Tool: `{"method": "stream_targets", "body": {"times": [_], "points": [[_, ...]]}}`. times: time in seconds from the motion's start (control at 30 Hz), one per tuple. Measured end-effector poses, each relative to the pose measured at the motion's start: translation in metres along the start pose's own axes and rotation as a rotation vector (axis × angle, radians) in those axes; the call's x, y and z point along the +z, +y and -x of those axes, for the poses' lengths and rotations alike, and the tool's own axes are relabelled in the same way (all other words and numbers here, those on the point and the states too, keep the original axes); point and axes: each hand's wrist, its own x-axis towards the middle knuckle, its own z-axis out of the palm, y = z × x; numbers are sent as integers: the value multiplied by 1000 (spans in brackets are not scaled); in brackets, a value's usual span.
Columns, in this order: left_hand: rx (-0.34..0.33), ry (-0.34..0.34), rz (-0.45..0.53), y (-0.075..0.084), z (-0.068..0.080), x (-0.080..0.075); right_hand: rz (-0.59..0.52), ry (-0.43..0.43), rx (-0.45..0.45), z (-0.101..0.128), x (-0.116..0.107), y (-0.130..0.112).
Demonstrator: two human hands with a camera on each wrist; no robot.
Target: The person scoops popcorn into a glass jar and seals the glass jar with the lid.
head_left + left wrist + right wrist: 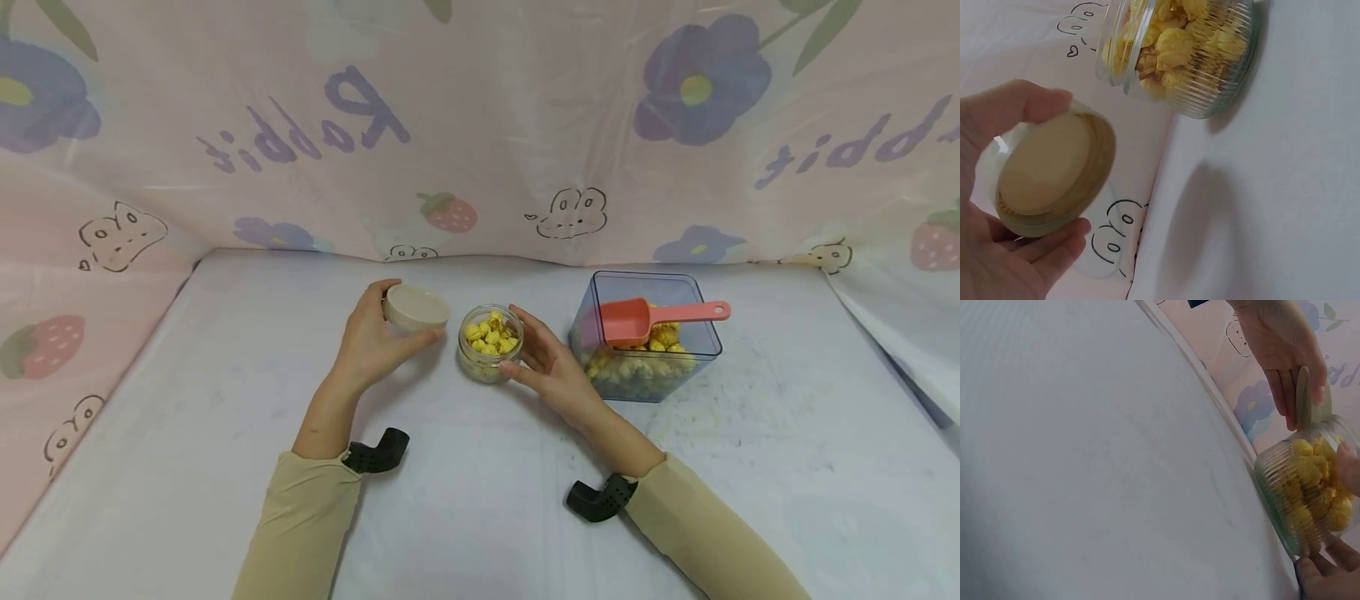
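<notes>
A: Small ribbed clear glass jar (pixel 489 343), open-topped and filled with yellow puffed pieces, is standing on the white table (pixel 225 433), mid-field. Where are the hands sitting?

B: Right hand (pixel 551 362) is curling around the jar's right side, thumb and fingers cupping the wall. Left hand (pixel 372 340) is gripping the round beige lid (pixel 416 307), fingers wrapped on its rim, holding it just left of the jar mouth and slightly above it.

A: Lid touching the jar?

B: In the left wrist view, the 2 are apart.

A: Surroundings?

B: 1 square clear plastic container (pixel 647 337) is sitting just right of the right hand, holding more yellow pieces; a coral plastic scoop (pixel 651 319) is resting in it.
</notes>
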Motion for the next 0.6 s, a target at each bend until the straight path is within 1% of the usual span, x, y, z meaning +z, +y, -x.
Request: {"method": "stream_targets", "body": {"times": [0.13, 0.23, 0.43, 0.6], "points": [[30, -4, 42, 1, 0, 3, -8, -1, -8, 0, 0, 0], [64, -11, 63, 2, 0, 5, -7, 0, -8, 0, 0, 1], [132, -30, 97, 1, 0, 10, -7, 2, -2, -1, 0, 1], [168, -56, 104, 3, 2, 14, -4, 3, -5, -1, 0, 0]]}}
